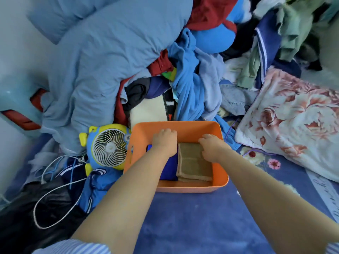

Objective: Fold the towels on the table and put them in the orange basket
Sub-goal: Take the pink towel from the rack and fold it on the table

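On the blue bed sheet (192,226), the orange basket (185,129) holds both hands: left hand (165,142) hides the blue towel (169,169) (grip unclear), right hand (212,147) presses flat on the tan towel (192,164).

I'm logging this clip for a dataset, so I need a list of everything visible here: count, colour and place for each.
orange basket: one, orange, centre, on the blue cover
tan towel: one, tan, folded, right side of the basket
blue towel: one, deep blue, left side of the basket, partly under the left arm
fan: one, blue and yellow with a white grille, left of the basket
white cable: one, white, looped at lower left
clothes pile: many pieces, blue, red, green, dark, behind the basket
floral pillow: one, white with pink flowers, right
left hand: in the basket, over the blue towel
right hand: on the tan towel
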Motion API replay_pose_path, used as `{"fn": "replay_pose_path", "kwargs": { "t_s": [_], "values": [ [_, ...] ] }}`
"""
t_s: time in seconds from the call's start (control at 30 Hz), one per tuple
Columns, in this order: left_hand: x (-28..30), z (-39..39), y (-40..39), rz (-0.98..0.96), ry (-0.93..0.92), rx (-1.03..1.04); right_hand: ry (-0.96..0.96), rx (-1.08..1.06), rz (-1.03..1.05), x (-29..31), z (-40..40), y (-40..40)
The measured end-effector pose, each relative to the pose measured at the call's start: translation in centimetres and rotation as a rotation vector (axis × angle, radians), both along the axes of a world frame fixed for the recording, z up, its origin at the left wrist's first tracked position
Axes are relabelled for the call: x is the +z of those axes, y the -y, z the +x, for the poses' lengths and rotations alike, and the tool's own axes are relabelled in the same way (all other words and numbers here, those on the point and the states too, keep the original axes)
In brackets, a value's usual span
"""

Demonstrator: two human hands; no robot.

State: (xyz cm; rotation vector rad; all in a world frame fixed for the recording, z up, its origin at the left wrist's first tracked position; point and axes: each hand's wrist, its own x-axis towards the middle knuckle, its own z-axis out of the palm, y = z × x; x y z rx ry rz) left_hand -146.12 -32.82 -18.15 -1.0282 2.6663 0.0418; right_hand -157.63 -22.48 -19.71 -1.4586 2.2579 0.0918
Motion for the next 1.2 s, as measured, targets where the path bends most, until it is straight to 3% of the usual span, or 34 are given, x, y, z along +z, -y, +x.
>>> {"fn": "replay_pose_path", "kwargs": {
  "t_s": [0.23,0.57,0.87,1.2],
  "values": [
    [10.9,6.2,-7.8,-0.18,-0.078,-0.03,-0.055,0.05,-0.195,11.5,5.5,-7.0],
    [21.3,13.2,-22.2,-0.341,-0.129,-0.234,-0.253,-0.138,-0.432,22.0,13.9,-23.8],
    [22.5,15.6,-42.1,-0.263,-0.172,-0.575,-0.416,-0.446,-0.469,25.0,21.9,-46.1],
    [22.6,12.5,-70.9,-0.16,-0.266,-1.08,-0.512,-1.012,-0.345,25.2,27.1,-77.0]
  ]
}}
